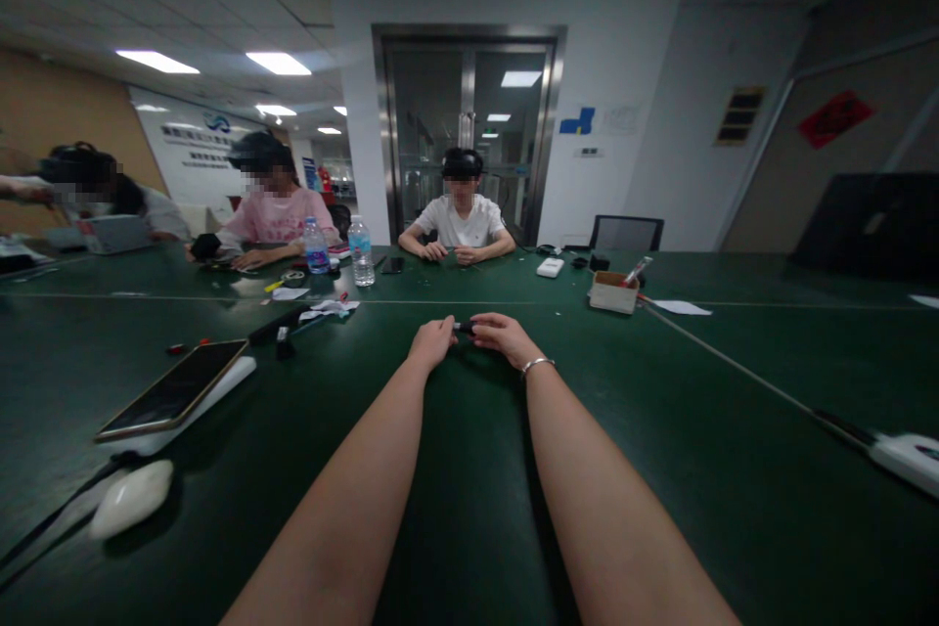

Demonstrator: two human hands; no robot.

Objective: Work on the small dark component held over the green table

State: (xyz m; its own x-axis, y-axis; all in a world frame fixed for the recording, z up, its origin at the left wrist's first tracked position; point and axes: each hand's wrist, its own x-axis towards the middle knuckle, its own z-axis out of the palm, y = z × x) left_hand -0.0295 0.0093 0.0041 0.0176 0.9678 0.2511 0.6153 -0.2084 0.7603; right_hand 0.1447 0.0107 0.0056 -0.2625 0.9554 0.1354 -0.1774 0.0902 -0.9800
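Both arms reach forward over the dark green table (469, 509). Between my hands is a small dark cylinder (465, 328) with a lighter grey end; its exact kind is too small to make out. My left hand (432, 342) pinches the left, greyish end. My right hand (505, 335) has its fingers closed on the right, black end, and a silver bracelet (539, 367) circles that wrist. The fingers hide part of the cylinder, which lies roughly level just above or on the tabletop; I cannot tell which.
At left lie a phone (176, 389) on a white object and a pale rounded thing (133, 499). Two water bottles (361, 252) stand farther back. A small box (613, 293) and a power strip (908, 460) are at right. Several people sit across the table.
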